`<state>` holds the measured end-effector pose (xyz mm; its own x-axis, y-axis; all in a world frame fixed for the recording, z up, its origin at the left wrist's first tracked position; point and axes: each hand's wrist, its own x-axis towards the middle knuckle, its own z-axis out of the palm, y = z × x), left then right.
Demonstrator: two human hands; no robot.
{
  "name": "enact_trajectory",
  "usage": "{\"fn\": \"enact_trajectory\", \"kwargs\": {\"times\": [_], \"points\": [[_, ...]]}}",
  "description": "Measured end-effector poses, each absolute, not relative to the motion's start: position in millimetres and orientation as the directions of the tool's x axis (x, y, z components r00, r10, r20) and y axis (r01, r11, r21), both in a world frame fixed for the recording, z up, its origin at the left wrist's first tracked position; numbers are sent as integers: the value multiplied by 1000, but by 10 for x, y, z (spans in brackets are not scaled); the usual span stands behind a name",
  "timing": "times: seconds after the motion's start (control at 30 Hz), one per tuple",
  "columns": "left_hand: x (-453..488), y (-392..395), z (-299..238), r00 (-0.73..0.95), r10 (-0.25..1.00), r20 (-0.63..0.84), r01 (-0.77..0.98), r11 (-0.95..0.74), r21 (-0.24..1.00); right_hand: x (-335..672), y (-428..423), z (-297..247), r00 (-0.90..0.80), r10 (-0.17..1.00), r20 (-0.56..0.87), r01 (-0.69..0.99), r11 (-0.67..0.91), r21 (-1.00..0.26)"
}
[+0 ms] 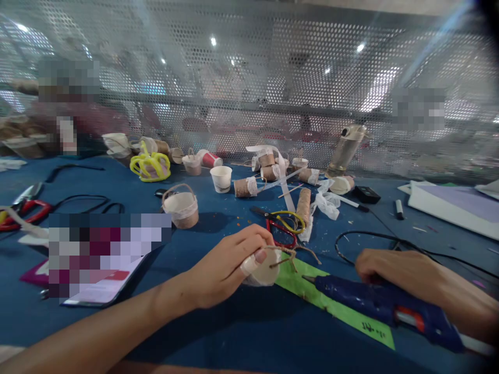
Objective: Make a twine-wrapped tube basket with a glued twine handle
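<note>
We log the blue bench (234,332) first, littered with craft scraps. A perforated mesh screen (273,78) stands well beyond our landmark, the green paper strip (343,314), which lies flat on the bench. The blue glue gun (374,301) lies along the strip, nozzle toward its far-left end. The right hand (405,272) is over the gun, on the strip's right side, fingers curled round its body. The left hand (226,270) is just left of the strip, fingers closed on a small pale cup (267,270) at the strip's far-left end. The twine handle (286,254) arches over the cup.
</note>
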<state>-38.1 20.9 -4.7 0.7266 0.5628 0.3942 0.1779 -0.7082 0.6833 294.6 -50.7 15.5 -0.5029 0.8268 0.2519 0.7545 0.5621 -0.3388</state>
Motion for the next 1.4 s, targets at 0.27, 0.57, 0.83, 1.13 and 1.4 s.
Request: {"fn": "enact_trajectory", "kwargs": {"times": [0.27, 0.57, 0.83, 1.13, 1.4], "points": [[-377, 223, -57, 751, 534, 389, 204, -748, 631, 2658, -389, 137, -622, 720, 307, 675, 692, -255], [-394, 195, -125, 774, 505, 381, 289, -818, 497, 2464, -359, -28, -641, 671, 373, 711, 702, -42], [-369, 186, -106, 801, 445, 400, 293, -874, 387, 2497, -387, -148, -607, 727, 322, 775, 632, 33], [-371, 192, -104, 812, 437, 387, 303, -882, 361, 2440, -437, -122, -626, 691, 360, 768, 626, 136], [-384, 189, -102, 814, 434, 386, 303, -884, 355, 2436, -435, -115, -634, 681, 367, 764, 625, 158]]}}
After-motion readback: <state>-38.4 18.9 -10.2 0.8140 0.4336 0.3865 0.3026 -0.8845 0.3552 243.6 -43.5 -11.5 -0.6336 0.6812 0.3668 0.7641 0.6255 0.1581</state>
